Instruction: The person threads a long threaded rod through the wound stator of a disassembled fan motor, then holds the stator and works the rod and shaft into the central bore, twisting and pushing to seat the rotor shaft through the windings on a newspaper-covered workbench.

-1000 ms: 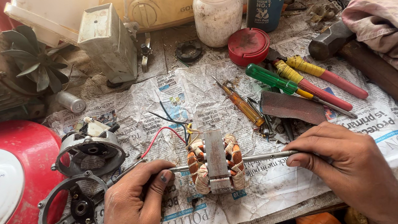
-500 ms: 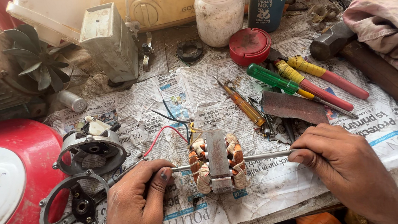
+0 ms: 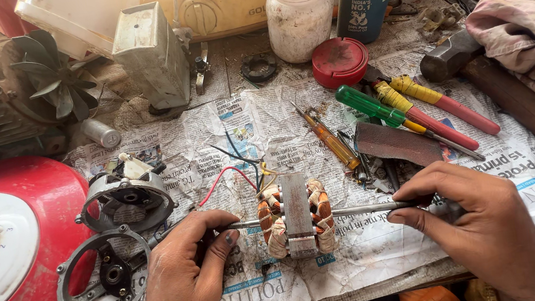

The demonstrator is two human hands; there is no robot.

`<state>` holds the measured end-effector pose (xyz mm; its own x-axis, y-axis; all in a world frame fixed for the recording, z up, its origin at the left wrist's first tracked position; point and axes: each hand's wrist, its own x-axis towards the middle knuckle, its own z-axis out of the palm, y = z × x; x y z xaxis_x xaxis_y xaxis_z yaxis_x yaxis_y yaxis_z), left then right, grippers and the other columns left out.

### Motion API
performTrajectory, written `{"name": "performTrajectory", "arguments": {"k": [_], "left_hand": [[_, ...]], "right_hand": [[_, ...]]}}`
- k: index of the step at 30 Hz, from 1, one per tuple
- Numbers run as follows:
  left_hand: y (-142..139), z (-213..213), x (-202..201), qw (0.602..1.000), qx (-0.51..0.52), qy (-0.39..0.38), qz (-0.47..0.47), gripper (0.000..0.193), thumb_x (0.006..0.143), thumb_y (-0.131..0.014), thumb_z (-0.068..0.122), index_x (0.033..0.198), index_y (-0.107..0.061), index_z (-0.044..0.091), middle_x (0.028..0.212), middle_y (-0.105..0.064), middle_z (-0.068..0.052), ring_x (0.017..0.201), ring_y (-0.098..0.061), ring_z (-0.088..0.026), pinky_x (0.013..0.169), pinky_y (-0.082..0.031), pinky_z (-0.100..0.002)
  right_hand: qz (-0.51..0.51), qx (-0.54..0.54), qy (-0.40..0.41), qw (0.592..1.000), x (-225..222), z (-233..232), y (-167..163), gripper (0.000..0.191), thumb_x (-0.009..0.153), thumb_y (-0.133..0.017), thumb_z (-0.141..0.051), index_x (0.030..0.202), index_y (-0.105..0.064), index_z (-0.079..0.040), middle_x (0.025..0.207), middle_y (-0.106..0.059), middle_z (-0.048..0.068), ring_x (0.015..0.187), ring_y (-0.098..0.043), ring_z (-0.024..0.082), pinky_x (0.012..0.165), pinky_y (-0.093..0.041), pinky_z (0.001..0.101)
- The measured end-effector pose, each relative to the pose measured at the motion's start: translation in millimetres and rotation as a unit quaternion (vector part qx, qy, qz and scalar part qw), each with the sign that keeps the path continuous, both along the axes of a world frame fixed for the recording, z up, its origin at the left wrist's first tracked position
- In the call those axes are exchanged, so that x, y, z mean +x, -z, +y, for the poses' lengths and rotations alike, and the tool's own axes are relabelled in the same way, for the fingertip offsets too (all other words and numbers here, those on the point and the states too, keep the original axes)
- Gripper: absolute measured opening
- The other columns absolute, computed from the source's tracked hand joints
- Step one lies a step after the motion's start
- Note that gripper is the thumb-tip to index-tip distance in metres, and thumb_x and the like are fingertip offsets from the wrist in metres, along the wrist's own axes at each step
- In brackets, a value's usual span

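A motor stator (image 3: pixel 296 215) with copper windings and a grey steel core rests on newspaper near the bench's front edge. A thin metal rod (image 3: pixel 356 209) runs sideways through it. My left hand (image 3: pixel 184 276) grips the rod's left end, beside the stator. My right hand (image 3: pixel 481 226) pinches the rod's right end with thumb and fingers. Red, black and yellow wires (image 3: pixel 233 172) lead off the stator's top toward the far side.
A round motor housing (image 3: pixel 127 198) and a metal end bracket (image 3: pixel 103 276) lie left of my left hand, next to a red fan base (image 3: pixel 15 256). Screwdrivers (image 3: pixel 370 104), pliers (image 3: pixel 442 108), a red lid (image 3: pixel 339 61), a white jar (image 3: pixel 300 14) and a hammer (image 3: pixel 513 100) lie behind.
Both hands keep their hold on the rod. The stator and hands have barely shifted; nothing was picked up or let go.
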<state>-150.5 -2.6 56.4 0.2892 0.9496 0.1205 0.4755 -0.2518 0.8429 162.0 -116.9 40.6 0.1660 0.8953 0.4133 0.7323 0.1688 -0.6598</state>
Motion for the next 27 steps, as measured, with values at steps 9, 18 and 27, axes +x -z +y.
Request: {"name": "performTrajectory", "arguments": {"k": [9, 18, 27], "left_hand": [[-4, -1, 2, 1.000, -0.014, -0.005, 0.015, 0.016, 0.086, -0.069, 0.008, 0.102, -0.074, 0.007, 0.075, -0.071, -0.005, 0.061, -0.063, -0.012, 0.056, -0.052, -0.029], [-3, -2, 0, 1.000, -0.006, 0.004, 0.003, 0.021, 0.085, -0.070, 0.007, 0.105, -0.076, 0.008, 0.076, -0.073, -0.005, 0.058, -0.058, -0.013, 0.052, -0.048, -0.030], [4, -2, 1, 0.998, 0.050, 0.007, 0.027, 0.011, 0.092, -0.068, 0.011, 0.095, -0.073, 0.003, 0.076, -0.070, -0.008, 0.061, -0.063, -0.014, 0.058, -0.051, -0.029]], "right_hand": [[-0.007, -0.048, 0.054, 0.997, -2, 2, -5, 0.015, 0.080, -0.079, -0.014, 0.090, -0.077, -0.004, 0.084, -0.074, 0.003, 0.075, -0.069, 0.014, 0.067, -0.053, 0.0292], [0.001, -0.029, -0.012, 1.000, 5, 0, 2, 0.025, 0.077, -0.086, -0.019, 0.098, -0.079, -0.007, 0.091, -0.074, 0.000, 0.081, -0.069, 0.012, 0.067, -0.055, 0.0254], [-0.020, -0.057, -0.001, 0.998, 12, 0, 12, 0.018, 0.088, -0.076, -0.021, 0.095, -0.078, -0.004, 0.091, -0.073, 0.002, 0.081, -0.067, 0.016, 0.070, -0.056, 0.0281]]}}
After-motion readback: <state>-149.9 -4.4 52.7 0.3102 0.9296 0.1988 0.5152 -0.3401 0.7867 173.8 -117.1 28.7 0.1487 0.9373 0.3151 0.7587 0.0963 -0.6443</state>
